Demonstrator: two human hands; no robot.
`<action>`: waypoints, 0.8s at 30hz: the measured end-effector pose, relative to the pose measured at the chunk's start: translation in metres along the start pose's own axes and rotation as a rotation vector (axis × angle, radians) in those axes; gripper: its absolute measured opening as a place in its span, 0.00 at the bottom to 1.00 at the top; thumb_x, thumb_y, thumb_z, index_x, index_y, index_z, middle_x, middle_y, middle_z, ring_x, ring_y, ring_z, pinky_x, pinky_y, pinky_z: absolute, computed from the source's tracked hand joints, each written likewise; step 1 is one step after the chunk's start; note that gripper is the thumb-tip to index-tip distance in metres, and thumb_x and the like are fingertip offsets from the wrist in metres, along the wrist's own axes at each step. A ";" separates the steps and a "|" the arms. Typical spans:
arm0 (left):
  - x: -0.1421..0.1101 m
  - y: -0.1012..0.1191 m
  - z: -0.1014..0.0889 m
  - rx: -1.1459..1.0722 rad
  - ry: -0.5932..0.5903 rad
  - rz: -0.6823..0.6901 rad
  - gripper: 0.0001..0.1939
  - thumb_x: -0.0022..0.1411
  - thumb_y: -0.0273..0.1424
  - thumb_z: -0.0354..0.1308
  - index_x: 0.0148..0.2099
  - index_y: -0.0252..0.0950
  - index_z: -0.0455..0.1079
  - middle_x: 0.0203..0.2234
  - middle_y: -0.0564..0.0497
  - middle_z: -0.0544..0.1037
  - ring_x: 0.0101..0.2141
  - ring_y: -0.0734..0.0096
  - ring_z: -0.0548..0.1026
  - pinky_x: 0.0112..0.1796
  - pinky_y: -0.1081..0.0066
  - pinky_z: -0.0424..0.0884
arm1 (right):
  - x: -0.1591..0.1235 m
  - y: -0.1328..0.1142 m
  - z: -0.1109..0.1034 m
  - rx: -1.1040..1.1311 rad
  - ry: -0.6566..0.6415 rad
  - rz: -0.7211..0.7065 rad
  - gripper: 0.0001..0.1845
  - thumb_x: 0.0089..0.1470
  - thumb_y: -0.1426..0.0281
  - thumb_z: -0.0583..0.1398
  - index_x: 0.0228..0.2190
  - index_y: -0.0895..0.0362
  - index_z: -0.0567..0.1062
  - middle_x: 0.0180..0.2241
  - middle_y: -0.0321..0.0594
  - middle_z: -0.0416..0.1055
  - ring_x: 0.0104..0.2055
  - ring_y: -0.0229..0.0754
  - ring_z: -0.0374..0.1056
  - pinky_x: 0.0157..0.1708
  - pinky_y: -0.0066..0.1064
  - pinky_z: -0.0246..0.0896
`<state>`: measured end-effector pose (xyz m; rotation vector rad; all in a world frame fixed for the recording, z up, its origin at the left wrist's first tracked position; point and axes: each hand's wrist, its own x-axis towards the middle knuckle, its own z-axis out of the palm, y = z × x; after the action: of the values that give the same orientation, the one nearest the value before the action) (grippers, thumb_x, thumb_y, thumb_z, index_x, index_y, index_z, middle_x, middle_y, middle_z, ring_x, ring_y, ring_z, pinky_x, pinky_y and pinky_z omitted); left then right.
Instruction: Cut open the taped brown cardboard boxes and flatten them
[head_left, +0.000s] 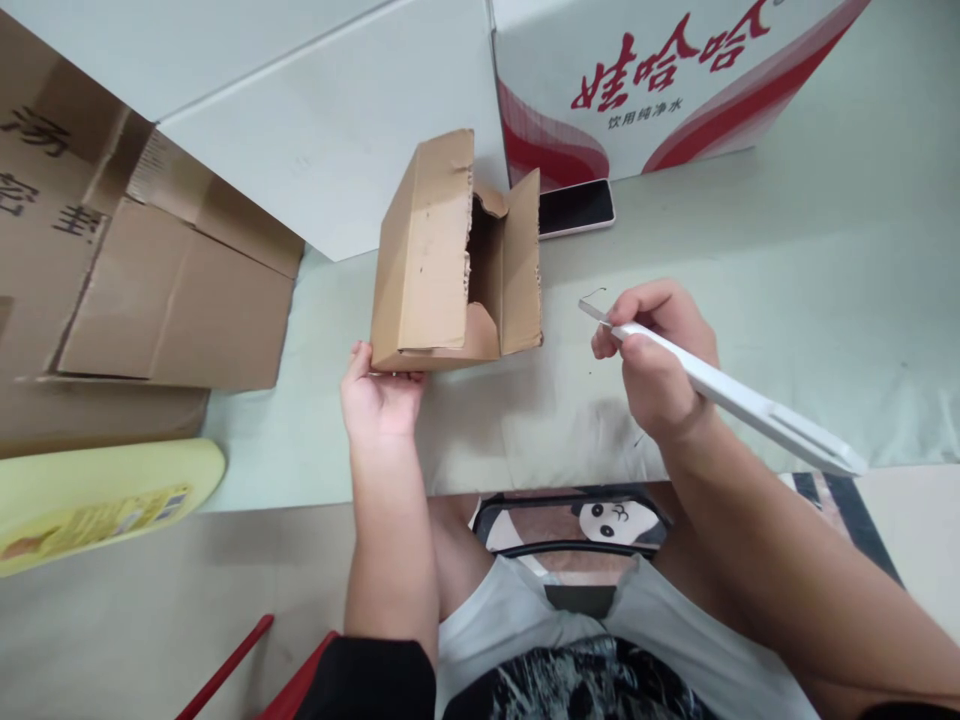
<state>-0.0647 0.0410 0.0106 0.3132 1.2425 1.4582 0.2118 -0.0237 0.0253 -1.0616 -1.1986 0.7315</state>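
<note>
A small brown cardboard box [439, 250] is tilted over the pale green table cover, its flapped opening facing right. My left hand [386, 400] grips the box's lower left edge, with the fingers underneath and partly hidden. In my right hand [664, 350] is a white utility knife [739, 400], pinched between thumb and fingers near its blade end. The blade points up and left toward the box but stays apart from it. A thin dark strand shows just above the blade tip.
Behind the box lies a phone [576, 208], beside a white and red carton [660, 100]. Larger brown cartons [180, 300] stand at the left, with a yellow bottle [112, 495] in front of them. Below the table edge is a panda-patterned item [600, 525].
</note>
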 end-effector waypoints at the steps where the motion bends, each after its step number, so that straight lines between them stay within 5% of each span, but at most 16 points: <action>1: -0.001 0.000 0.001 -0.017 0.023 -0.013 0.14 0.60 0.34 0.66 0.43 0.41 0.63 0.37 0.50 0.76 0.31 0.70 0.74 0.29 0.72 0.61 | -0.001 0.000 0.000 -0.001 -0.010 0.002 0.19 0.61 0.47 0.61 0.35 0.49 0.72 0.24 0.32 0.61 0.25 0.40 0.60 0.25 0.37 0.61; 5: -0.013 -0.002 0.014 -0.065 0.108 -0.025 0.22 0.51 0.30 0.71 0.43 0.45 0.63 0.37 0.54 0.76 0.29 0.70 0.72 0.29 0.71 0.61 | -0.004 -0.003 0.001 -0.054 -0.074 -0.018 0.14 0.61 0.53 0.61 0.35 0.49 0.73 0.24 0.33 0.64 0.24 0.39 0.60 0.21 0.34 0.55; 8: -0.024 -0.006 0.024 -0.002 0.055 0.040 0.27 0.44 0.29 0.74 0.44 0.47 0.66 0.40 0.54 0.76 0.31 0.69 0.72 0.30 0.70 0.62 | -0.006 -0.007 0.006 -0.092 -0.075 -0.018 0.09 0.59 0.58 0.62 0.35 0.49 0.73 0.24 0.33 0.67 0.25 0.40 0.64 0.22 0.34 0.58; 18: -0.052 0.012 0.032 0.171 0.026 0.816 0.16 0.47 0.32 0.64 0.34 0.41 0.59 0.30 0.56 0.59 0.30 0.72 0.62 0.39 0.70 0.63 | 0.014 -0.009 -0.001 0.051 0.435 -0.179 0.06 0.49 0.69 0.61 0.33 0.51 0.71 0.24 0.30 0.66 0.24 0.38 0.68 0.27 0.37 0.63; 24: -0.076 0.015 0.028 0.371 -0.211 1.014 0.19 0.43 0.34 0.69 0.31 0.42 0.59 0.26 0.55 0.59 0.27 0.70 0.58 0.34 0.67 0.62 | 0.019 -0.011 -0.006 -0.014 0.444 -0.061 0.07 0.53 0.69 0.61 0.36 0.50 0.71 0.28 0.33 0.72 0.31 0.42 0.74 0.39 0.41 0.72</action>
<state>-0.0266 -0.0056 0.0667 1.4714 1.2189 1.9276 0.2212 -0.0119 0.0426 -1.1226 -0.8498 0.4092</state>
